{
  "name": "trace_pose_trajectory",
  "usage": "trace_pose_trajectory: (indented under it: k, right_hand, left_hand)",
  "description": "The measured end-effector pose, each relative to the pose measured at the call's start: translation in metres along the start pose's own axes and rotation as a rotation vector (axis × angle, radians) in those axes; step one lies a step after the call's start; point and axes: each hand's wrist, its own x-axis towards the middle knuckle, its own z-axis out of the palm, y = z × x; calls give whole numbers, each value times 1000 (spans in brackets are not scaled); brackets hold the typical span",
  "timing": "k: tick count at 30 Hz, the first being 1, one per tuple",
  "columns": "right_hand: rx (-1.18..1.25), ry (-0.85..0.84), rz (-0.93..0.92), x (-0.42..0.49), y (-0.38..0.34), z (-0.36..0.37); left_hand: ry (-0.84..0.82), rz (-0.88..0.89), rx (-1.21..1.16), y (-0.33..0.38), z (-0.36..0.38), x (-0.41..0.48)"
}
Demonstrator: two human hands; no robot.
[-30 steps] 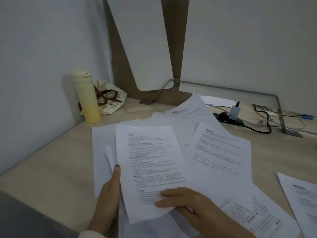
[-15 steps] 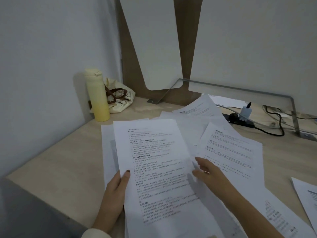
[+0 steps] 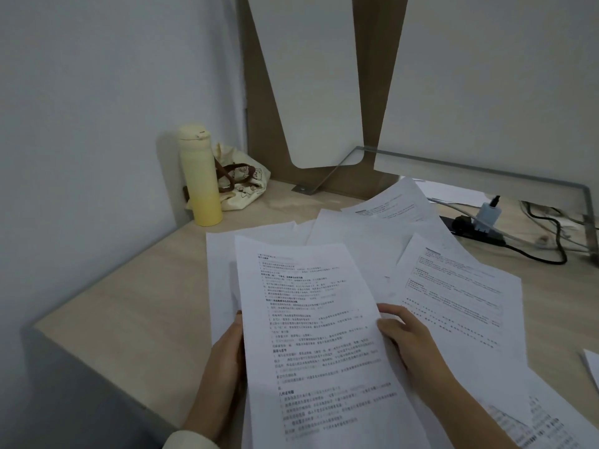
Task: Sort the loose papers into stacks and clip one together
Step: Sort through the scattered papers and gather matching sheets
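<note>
A printed sheet (image 3: pixel 311 319) lies on top of a small pile in front of me on the light wooden desk (image 3: pixel 129 306). My left hand (image 3: pixel 223 361) holds the pile's left edge, fingers behind the sheets. My right hand (image 3: pixel 405 335) grips the top sheet's right edge. More printed sheets (image 3: pixel 453 296) are spread loosely to the right and behind, overlapping one another. No clip is visible.
A pale yellow bottle (image 3: pixel 199 176) and a cream cloth bag (image 3: pixel 241 183) stand in the back left corner by the wall. A power strip with a white plug (image 3: pixel 483 218) and black cables (image 3: pixel 544 247) lies at the back right under a metal frame (image 3: pixel 486 173).
My right hand slid from the top sheet's lower middle to its right edge. The sheet now sits straighter and closer to me, between both hands. The view has shifted slightly.
</note>
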Motion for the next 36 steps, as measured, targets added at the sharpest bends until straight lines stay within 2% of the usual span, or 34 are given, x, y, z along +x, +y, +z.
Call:
trace_pose_trajectory:
  k: [7, 9, 11, 13, 15, 16, 18, 22, 26, 32, 36]
  right_hand:
    - [-92, 101, -177, -7, 4, 11]
    - [-87, 103, -171, -7, 5, 13]
    - [-69, 81, -150, -7, 5, 16]
    - [-93, 72, -146, -7, 5, 18]
    - [-105, 90, -153, -8, 6, 16]
    - [-98, 101, -148, -8, 5, 14]
    - [-78, 97, -123, -10, 3, 9]
    - [-98, 94, -102, -6, 1, -3]
    - [-179, 135, -127, 0, -2, -25]
    - [-149, 78, -8, 6, 4, -48]
    - [-227, 55, -73, 4, 2, -37]
  left_hand:
    - [23, 66, 84, -1, 1, 1]
    - [66, 187, 283, -4, -1, 3]
    - [91, 231, 440, -8, -4, 8]
    - [68, 193, 278, -7, -4, 6]
    - [-8, 38, -23, -7, -1, 3]
    - [-40, -11, -85, -7, -2, 2]
    - [-63, -29, -85, -8, -3, 2]
    - [29, 79, 76, -9, -4, 5]
    - [42, 87, 110, -8, -4, 1]
    - [41, 120, 145, -8, -3, 0]
    - [44, 147, 158, -8, -1, 1]
